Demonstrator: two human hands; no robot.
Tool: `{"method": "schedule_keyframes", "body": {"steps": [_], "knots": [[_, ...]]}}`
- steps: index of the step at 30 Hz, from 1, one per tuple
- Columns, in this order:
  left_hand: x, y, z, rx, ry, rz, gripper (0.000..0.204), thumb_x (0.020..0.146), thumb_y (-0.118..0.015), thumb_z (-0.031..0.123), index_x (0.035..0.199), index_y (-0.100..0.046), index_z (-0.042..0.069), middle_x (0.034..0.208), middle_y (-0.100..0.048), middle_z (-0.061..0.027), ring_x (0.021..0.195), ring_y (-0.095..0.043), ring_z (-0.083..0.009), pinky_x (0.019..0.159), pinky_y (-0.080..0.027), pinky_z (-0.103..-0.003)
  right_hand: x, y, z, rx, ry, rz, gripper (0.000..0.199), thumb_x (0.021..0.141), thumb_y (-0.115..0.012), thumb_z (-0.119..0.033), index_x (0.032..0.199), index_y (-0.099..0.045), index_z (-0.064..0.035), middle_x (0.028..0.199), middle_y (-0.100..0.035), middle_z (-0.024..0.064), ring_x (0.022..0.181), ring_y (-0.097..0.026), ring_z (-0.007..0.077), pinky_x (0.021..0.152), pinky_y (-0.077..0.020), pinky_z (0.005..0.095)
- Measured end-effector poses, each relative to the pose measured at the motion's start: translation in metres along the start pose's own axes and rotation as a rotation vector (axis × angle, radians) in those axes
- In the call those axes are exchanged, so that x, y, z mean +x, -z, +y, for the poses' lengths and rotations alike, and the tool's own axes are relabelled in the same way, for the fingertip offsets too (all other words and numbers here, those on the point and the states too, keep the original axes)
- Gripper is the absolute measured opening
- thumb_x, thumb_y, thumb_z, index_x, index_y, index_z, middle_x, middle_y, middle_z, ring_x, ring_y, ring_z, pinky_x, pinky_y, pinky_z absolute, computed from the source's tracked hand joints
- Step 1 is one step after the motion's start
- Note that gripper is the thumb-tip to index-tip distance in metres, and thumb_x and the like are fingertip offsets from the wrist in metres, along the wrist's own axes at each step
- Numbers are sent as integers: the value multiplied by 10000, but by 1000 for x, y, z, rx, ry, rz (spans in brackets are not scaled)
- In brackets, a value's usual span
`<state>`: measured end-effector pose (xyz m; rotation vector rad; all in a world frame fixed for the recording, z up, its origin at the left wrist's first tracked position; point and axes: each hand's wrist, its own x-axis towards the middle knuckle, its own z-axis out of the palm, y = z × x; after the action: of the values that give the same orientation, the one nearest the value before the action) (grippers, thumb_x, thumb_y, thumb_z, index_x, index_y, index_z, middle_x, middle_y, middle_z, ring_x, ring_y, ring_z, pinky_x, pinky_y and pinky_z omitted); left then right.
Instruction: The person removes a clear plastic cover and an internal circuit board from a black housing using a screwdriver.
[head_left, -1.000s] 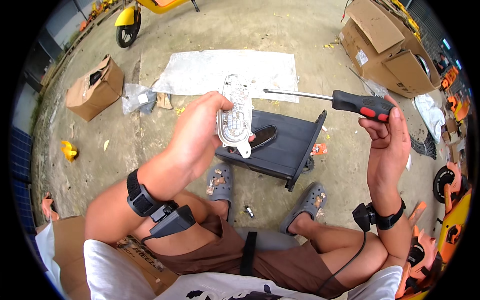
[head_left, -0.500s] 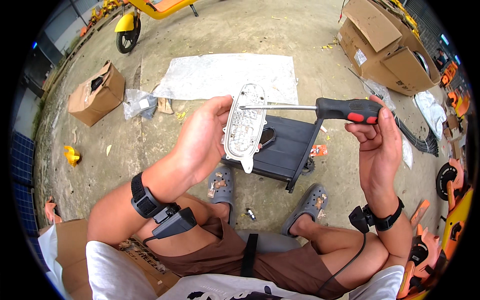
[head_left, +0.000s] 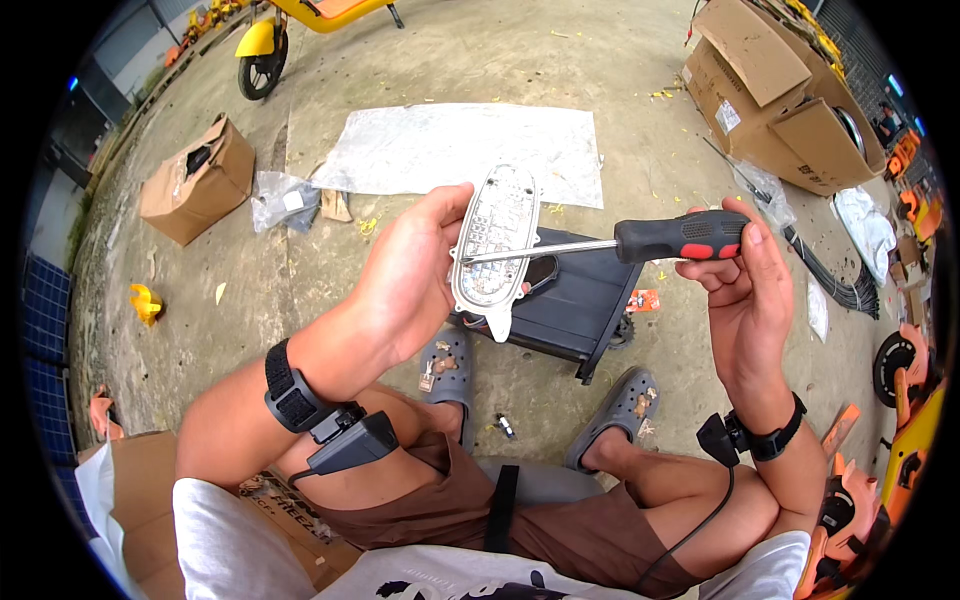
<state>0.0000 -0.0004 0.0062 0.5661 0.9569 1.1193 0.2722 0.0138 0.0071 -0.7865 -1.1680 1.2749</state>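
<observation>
My left hand (head_left: 405,270) grips an oval, white-rimmed light panel (head_left: 497,225) by its left edge, thumb along the side and the other fingers partly hidden behind. Small electronic parts show across its pale face, screw tabs stand around its rim, and a tab points down at its lower end. My right hand (head_left: 745,290) is closed on the black-and-red handle of a screwdriver (head_left: 680,238). Its long shaft lies across the panel, with the tip near the left rim beside my left fingers. Whether the tip sits in a screw cannot be made out.
Below the panel stands a low black plastic table (head_left: 570,310). A white sheet (head_left: 400,150) lies on the concrete beyond. Cardboard boxes stand left (head_left: 198,180) and right (head_left: 770,100), with coiled black cable (head_left: 840,275) near the right one. A yellow scooter (head_left: 260,55) is at the back.
The screwdriver tip has shifted down and left across the panel to its left rim. My right hand has moved slightly left and down; the panel stays in my left hand, moved slightly right.
</observation>
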Motion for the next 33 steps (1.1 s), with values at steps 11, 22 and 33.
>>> {"method": "schedule_keyframes", "body": {"steps": [11,22,33], "knots": [[-2,-3,1,3,-8,13,431,1017,-343,291,1252,-491,-39,1137,-621,-158,952,-659,-279,839,-567,-446,0,0,2,-17,-28,2,393,1024,-472,-232,1288,-470,59,1135,-653,224,839,-710,243,791,-554,323],[-1,-1,0,-16,20,24,402,1013,-344,243,1222,-510,-59,1093,-646,-165,908,-671,-301,842,-562,-441,1,-1,4,-42,-59,34,397,1005,-536,-259,1264,-516,41,950,-703,162,818,-719,240,785,-546,305],[-4,0,-1,11,7,23,382,1015,-358,228,1212,-511,-62,1078,-649,-187,886,-678,-325,839,-560,-430,1,0,4,-68,-46,31,403,1009,-535,-268,1266,-517,42,923,-705,149,811,-719,234,788,-546,301]]}}
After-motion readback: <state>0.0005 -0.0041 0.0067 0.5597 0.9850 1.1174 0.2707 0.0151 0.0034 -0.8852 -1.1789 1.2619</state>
